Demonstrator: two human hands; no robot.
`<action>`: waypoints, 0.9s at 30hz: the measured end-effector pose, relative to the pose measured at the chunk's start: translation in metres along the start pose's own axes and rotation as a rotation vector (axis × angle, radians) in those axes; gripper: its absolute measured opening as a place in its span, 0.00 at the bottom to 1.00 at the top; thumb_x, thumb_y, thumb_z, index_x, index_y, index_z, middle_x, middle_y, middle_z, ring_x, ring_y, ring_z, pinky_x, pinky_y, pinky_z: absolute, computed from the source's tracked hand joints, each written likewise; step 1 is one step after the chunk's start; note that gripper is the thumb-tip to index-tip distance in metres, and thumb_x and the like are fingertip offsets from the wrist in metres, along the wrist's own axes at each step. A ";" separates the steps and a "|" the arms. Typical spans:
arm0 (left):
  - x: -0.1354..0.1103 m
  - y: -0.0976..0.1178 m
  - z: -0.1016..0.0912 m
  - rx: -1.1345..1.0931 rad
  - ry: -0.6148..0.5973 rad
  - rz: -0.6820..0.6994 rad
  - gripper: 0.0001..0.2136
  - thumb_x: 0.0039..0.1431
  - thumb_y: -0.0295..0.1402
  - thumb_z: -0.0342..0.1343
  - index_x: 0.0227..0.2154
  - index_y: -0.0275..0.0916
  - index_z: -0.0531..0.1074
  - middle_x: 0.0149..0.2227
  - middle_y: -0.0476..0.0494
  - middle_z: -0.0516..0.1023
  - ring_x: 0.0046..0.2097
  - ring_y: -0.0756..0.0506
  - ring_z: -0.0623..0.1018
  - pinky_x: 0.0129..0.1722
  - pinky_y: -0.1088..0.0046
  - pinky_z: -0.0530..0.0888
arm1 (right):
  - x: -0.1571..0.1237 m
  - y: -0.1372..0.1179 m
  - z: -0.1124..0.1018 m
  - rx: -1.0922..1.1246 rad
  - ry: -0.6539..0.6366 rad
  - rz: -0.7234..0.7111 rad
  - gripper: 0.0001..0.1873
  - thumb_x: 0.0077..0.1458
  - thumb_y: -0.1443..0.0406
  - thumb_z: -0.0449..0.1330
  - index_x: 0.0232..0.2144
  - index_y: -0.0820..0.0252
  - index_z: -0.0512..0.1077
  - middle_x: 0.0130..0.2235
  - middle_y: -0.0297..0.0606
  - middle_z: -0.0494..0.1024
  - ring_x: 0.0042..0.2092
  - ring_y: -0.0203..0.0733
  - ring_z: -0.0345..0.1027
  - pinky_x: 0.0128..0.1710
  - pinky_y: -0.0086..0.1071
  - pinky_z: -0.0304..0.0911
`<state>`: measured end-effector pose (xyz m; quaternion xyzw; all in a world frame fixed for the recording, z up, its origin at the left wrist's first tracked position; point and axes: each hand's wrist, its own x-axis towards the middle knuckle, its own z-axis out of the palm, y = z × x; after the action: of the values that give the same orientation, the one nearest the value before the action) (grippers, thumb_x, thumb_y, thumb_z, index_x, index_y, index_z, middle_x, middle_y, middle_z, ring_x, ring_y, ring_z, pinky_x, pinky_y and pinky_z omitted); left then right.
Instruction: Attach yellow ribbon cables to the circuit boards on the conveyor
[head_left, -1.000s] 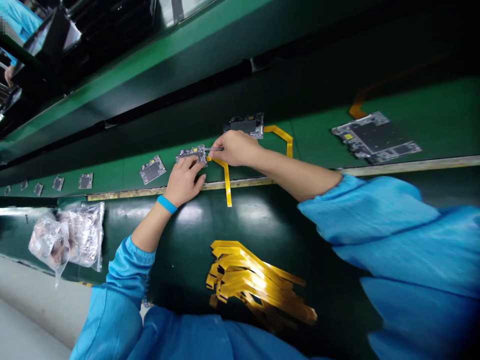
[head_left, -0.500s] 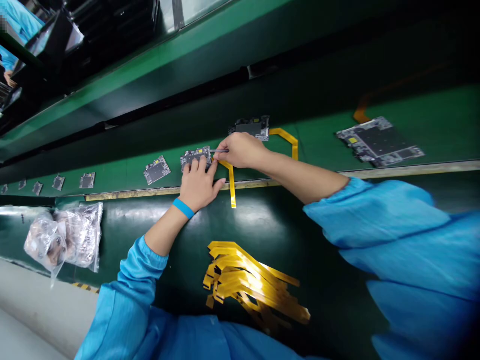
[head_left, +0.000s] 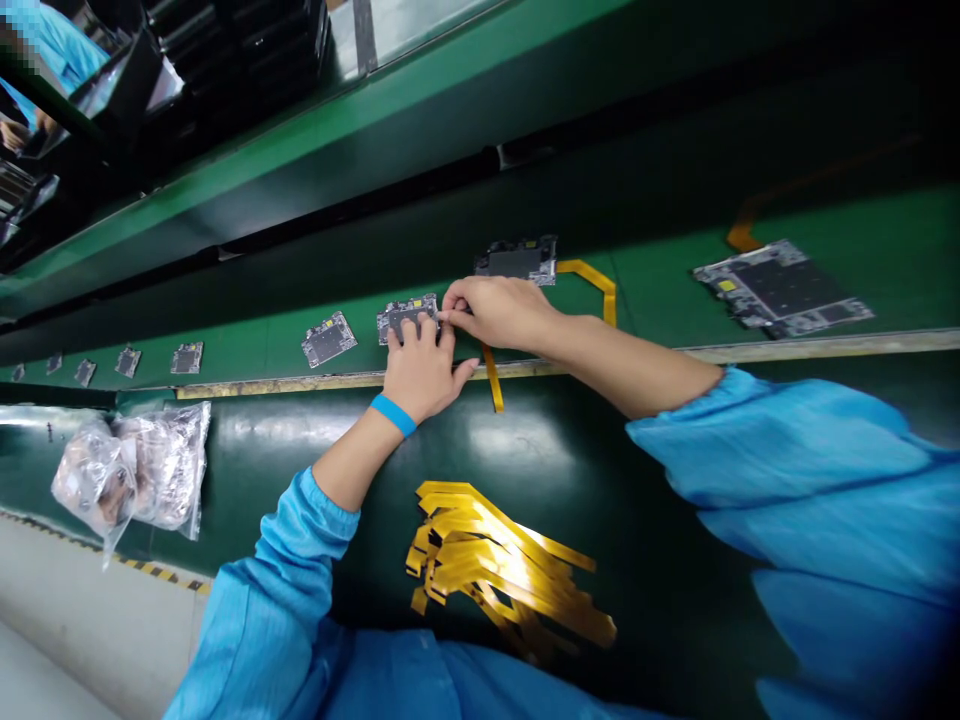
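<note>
My left hand (head_left: 420,372), wearing a blue wristband (head_left: 394,415), rests its spread fingertips on a circuit board (head_left: 405,312) on the green belt. At the board's right edge my right hand (head_left: 499,312) is closed in a pinch, its fingertips close to the left fingers. What sits between those fingertips is hidden. A yellow flat flex cable (head_left: 493,380) comes out beneath the right hand and hangs over the belt's front edge. Just behind the right hand lies another circuit board (head_left: 517,260) with a yellow flex cable (head_left: 589,270) attached.
Loose yellow flex cables (head_left: 487,550) are heaped on the dark green bench (head_left: 337,420) before me. Clear plastic bags (head_left: 161,470) lie at left. More boards line the belt leftward; a larger-looking board (head_left: 780,290) is at right. A ledge (head_left: 300,185) runs behind.
The thin dark stick that showed between my right fingertips and the board is out of sight. My right hand has turned slightly and covers more of the cable. The whole view has shifted a little.
</note>
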<state>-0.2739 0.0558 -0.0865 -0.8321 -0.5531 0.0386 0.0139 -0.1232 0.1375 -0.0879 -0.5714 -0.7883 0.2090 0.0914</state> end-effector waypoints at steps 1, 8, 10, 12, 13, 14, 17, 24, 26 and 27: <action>0.000 0.001 -0.003 0.020 -0.018 -0.004 0.32 0.73 0.52 0.47 0.68 0.32 0.66 0.68 0.25 0.67 0.65 0.25 0.67 0.64 0.43 0.67 | 0.001 0.001 0.001 -0.004 -0.006 0.007 0.12 0.64 0.56 0.59 0.41 0.52 0.81 0.41 0.38 0.85 0.42 0.49 0.76 0.37 0.36 0.62; 0.004 0.006 -0.004 0.064 -0.083 0.006 0.33 0.74 0.52 0.47 0.71 0.35 0.62 0.70 0.27 0.64 0.67 0.28 0.66 0.66 0.44 0.66 | 0.008 0.014 0.004 -0.056 -0.036 0.036 0.10 0.61 0.57 0.61 0.39 0.52 0.81 0.38 0.40 0.85 0.40 0.51 0.77 0.34 0.38 0.59; 0.005 0.003 0.001 0.039 -0.050 0.033 0.32 0.73 0.52 0.50 0.71 0.35 0.63 0.71 0.26 0.64 0.67 0.26 0.66 0.67 0.43 0.65 | 0.006 0.018 0.004 -0.040 -0.020 0.039 0.10 0.62 0.57 0.61 0.39 0.52 0.80 0.37 0.40 0.85 0.39 0.51 0.76 0.33 0.38 0.59; 0.005 -0.003 0.006 -0.016 -0.002 0.082 0.31 0.72 0.50 0.51 0.69 0.35 0.65 0.70 0.26 0.64 0.68 0.26 0.66 0.67 0.44 0.65 | -0.001 0.021 0.004 0.002 0.029 0.017 0.11 0.63 0.57 0.59 0.41 0.53 0.80 0.39 0.41 0.84 0.39 0.51 0.76 0.34 0.38 0.59; 0.004 -0.008 0.008 -0.053 0.021 0.115 0.29 0.73 0.49 0.51 0.69 0.36 0.66 0.69 0.27 0.66 0.68 0.27 0.66 0.67 0.46 0.65 | -0.007 0.022 0.003 0.026 0.060 0.000 0.12 0.63 0.56 0.59 0.41 0.53 0.80 0.39 0.41 0.84 0.40 0.51 0.76 0.34 0.38 0.59; 0.002 -0.014 0.009 -0.095 0.044 0.149 0.27 0.73 0.47 0.51 0.68 0.37 0.67 0.68 0.29 0.67 0.68 0.28 0.66 0.67 0.48 0.65 | -0.015 0.022 0.002 0.050 0.085 -0.020 0.13 0.63 0.55 0.60 0.42 0.54 0.80 0.40 0.42 0.83 0.39 0.51 0.76 0.34 0.38 0.59; -0.008 -0.035 0.009 -0.206 0.091 0.217 0.22 0.74 0.43 0.50 0.63 0.38 0.71 0.65 0.32 0.71 0.67 0.33 0.67 0.67 0.53 0.66 | -0.048 0.014 -0.002 0.105 0.082 -0.119 0.12 0.61 0.54 0.63 0.41 0.53 0.79 0.35 0.41 0.81 0.35 0.50 0.74 0.32 0.37 0.58; -0.038 -0.080 0.000 -0.262 0.113 0.124 0.16 0.74 0.41 0.51 0.53 0.37 0.77 0.55 0.35 0.77 0.56 0.35 0.73 0.53 0.58 0.72 | -0.133 -0.042 0.010 0.281 -0.310 -0.522 0.12 0.68 0.60 0.58 0.37 0.53 0.81 0.36 0.36 0.83 0.33 0.39 0.75 0.31 0.31 0.56; -0.043 -0.086 0.000 -0.263 0.118 0.112 0.16 0.73 0.41 0.52 0.52 0.38 0.77 0.54 0.35 0.77 0.55 0.35 0.74 0.53 0.58 0.72 | -0.145 -0.054 0.020 0.246 -0.401 -0.597 0.09 0.67 0.63 0.60 0.40 0.52 0.82 0.39 0.36 0.83 0.33 0.39 0.75 0.31 0.32 0.55; -0.045 -0.089 0.001 -0.265 0.119 0.110 0.15 0.73 0.41 0.52 0.51 0.38 0.77 0.53 0.35 0.77 0.55 0.35 0.74 0.53 0.58 0.72 | -0.149 -0.058 0.025 0.213 -0.432 -0.617 0.07 0.66 0.64 0.62 0.41 0.52 0.82 0.41 0.37 0.83 0.33 0.39 0.75 0.30 0.32 0.54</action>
<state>-0.3730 0.0483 -0.0796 -0.8565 -0.5052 -0.0834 -0.0653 -0.1330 -0.0229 -0.0708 -0.2377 -0.8980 0.3680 0.0409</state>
